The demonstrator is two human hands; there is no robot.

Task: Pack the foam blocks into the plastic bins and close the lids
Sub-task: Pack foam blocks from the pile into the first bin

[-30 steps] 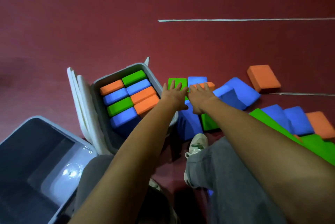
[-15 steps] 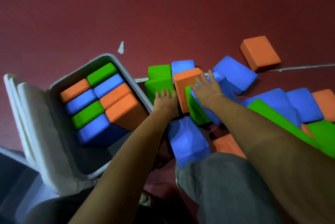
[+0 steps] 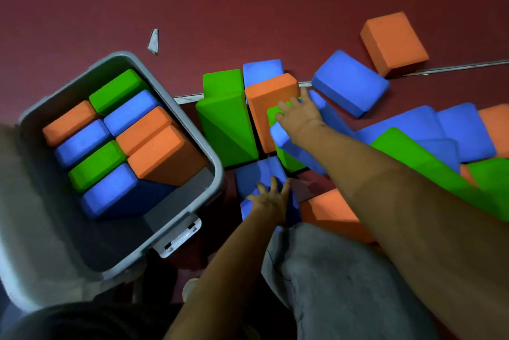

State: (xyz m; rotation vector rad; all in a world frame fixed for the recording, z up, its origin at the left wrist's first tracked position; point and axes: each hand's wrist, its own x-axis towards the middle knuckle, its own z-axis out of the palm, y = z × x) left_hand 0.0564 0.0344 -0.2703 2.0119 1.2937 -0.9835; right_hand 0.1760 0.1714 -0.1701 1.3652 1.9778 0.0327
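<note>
A grey plastic bin [image 3: 217, 174] stands open at the left, with several orange, blue and green foam blocks [image 3: 143, 130] packed upright in its far part. To its right, a green block [image 3: 223, 124] and an orange block [image 3: 264, 108] stand on end on the floor. My right hand [image 3: 298, 116] lies on a leaning blue block [image 3: 279, 137], its fingers curled over the block's upper edge beside a smaller green block [image 3: 272, 115]. My left hand [image 3: 271, 199] rests with spread fingers on another blue block [image 3: 256, 174] near my knee.
The bin's lid [image 3: 27, 215] hangs open at the left, blurred. More loose blocks lie to the right: a blue block [image 3: 349, 83], an orange block [image 3: 394, 42] farther off, and a heap of several others [image 3: 454, 133]. My grey-trousered leg [image 3: 344, 279] fills the lower middle.
My left hand has dropped back from the standing blocks onto the near blue block. My right hand has stayed on the leaning blue block and its fingers have curled. The camera has moved closer.
</note>
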